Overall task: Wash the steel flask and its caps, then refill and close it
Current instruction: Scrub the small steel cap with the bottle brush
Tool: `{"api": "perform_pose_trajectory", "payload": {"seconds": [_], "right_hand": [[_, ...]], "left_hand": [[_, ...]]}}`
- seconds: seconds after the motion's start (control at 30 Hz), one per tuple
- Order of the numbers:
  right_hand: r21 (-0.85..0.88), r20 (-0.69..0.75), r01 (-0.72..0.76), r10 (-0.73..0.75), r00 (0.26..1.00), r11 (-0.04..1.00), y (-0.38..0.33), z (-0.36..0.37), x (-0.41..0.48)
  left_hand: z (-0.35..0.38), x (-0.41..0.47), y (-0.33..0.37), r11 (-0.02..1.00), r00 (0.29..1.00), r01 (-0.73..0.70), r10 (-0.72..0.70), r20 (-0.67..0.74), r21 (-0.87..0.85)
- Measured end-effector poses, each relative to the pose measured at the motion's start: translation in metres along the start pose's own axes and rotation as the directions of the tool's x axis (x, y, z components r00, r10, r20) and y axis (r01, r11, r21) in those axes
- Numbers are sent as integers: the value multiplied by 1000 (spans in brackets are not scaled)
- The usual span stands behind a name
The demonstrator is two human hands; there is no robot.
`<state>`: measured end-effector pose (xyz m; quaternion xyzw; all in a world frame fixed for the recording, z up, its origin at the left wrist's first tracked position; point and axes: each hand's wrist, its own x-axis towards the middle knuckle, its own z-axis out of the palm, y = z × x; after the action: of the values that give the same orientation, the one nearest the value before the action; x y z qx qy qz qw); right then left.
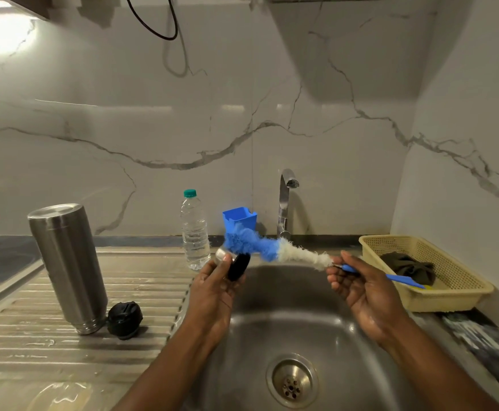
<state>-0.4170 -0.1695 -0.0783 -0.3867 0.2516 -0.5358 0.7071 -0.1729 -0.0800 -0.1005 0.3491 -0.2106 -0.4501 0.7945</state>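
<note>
I scrub the steel cap [236, 266] with the brush [284, 253] over the sink [272, 330].
My left hand [212, 287] wraps round the cap, and my right hand [358, 287] pinches the brush's thin blue handle; my hands are apart. The cap looks wet, so I think it is light and slippery, and best held round its edge. The flask [67, 268] stands on the surface [138, 280] to my left, with the black cap [124, 319] just beside it.

Flask [67, 268] on drainboard [141, 280] left of sink [272, 298], cap [124, 320] at its base, bottle [195, 232] behind, basket [444, 301] right of sink, cloth [405, 264] inside.
</note>
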Motion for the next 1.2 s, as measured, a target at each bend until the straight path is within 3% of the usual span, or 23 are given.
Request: {"api": "perform_pose_trajectory", "payload": {"seconds": [0.2,0.37,0.5,0.67,0.83,1.0,1.2], "right_hand": [[-15,29,-35,35,999,999,9,4,-1],[5,-26,-6,6,1000,1000,-3,-2,1],[-31,34,-36,37,999,999,10,5,-1],[-25,-11,-4,4,1000,1000,0,-4,0],[-23,52,-62,63,997,998,11,5,-2],[-2,-19,-20,20,1000,1000,-1,-4,0],[-20,30,-54,54,998,998,10,4,-1]], "left_hand": [[4,-3,-7,1000,998,25,-24,50,-5],[-1,-1,5,997,999,-31,32,19,-68],[3,-3,-5,1000,1000,19,-19,17,-24],[0,5,0,996,995,-81,80,-58,-22],[1,2,-4,1000,1000,-15,15,-11,-15],[-4,3,2,999,999,-37,37,-29,-11],[2,0,0,999,998,-47,46,-48,-10]]}}
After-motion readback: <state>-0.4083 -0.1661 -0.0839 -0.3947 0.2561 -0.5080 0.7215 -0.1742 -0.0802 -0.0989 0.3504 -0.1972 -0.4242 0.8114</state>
